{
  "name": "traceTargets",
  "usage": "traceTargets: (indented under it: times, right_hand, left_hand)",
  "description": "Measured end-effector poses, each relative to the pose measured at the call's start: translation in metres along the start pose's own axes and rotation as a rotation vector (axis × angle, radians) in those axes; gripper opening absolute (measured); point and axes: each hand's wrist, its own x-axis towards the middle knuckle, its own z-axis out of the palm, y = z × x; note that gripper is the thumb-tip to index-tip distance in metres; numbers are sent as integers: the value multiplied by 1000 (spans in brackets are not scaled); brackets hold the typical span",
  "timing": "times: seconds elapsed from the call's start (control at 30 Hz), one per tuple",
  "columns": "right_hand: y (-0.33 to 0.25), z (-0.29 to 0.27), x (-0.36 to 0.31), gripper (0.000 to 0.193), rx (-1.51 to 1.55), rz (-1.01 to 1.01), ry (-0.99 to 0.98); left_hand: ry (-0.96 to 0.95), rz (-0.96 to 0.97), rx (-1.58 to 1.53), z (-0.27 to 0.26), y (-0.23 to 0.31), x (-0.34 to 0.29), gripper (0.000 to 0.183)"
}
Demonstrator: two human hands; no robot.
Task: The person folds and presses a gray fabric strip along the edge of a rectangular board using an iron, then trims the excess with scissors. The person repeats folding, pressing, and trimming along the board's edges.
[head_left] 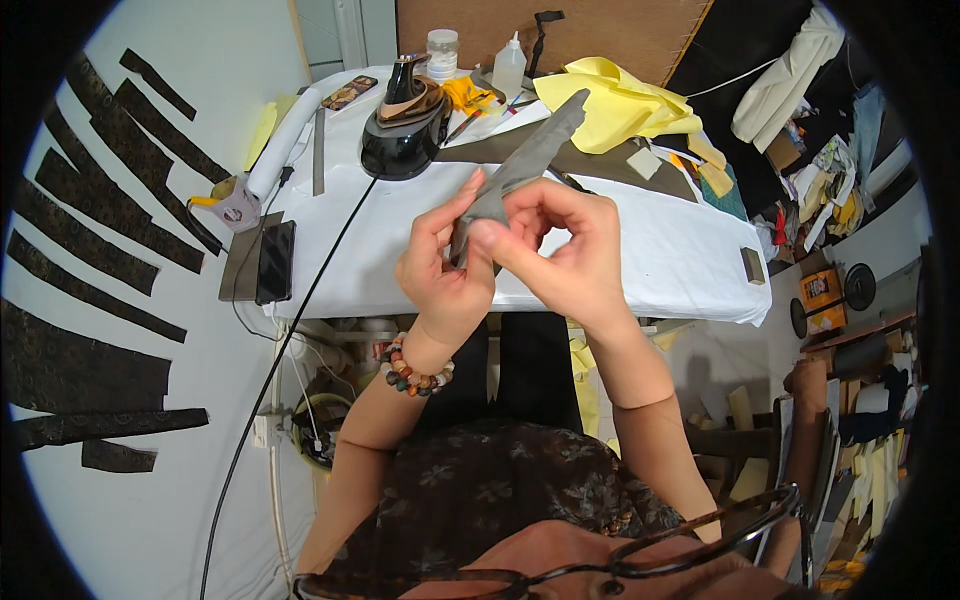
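Note:
Above the white-covered table (345, 225), a long grey piece of thin fabric (532, 148) slants up to the right, its far end ragged. My left hand (447, 262) has the near end of it between thumb and fingers. On the right side, the thumb of my right hand (568, 250) presses on the same piece beside the left fingers, and its index finger curls round to it. Both hands are closed close together. The fingers partly hide the fabric's lower end.
A black steam iron (405, 128) stands at the back left, its cable (290, 345) running down past my left arm. Behind lie a bottle (509, 66), a jar (442, 52) and crumpled yellow fabric (625, 105). A phone (277, 262) lies left; a small block (752, 266) sits right.

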Motion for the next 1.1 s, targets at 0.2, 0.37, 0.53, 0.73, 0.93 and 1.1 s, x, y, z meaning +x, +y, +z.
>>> traceTargets:
  times: [0.2, 0.37, 0.53, 0.73, 0.93, 1.1]
  right_hand:
    - [3, -5, 1, 20, 309, 233, -29]
    - [18, 2, -9, 23, 594, 308, 19]
    - [29, 6, -13, 24, 759, 379, 39]
    - [41, 11, -15, 22, 826, 362, -21]
    - [52, 21, -11, 18, 929, 264, -86]
    - [60, 28, -12, 17, 910, 212, -74]
  left_hand:
    - [-37, 73, 172, -1, 3, 4, 32]
    - [-17, 58, 130, 1, 2, 4, 32]
    - [-41, 35, 74, 1, 6, 4, 33]
    - [-67, 84, 14, -5, 1, 3, 34]
    - [-187, -79, 200, -23, 0, 9, 46]
    - [-485, -207, 348, -29, 31, 37, 54]
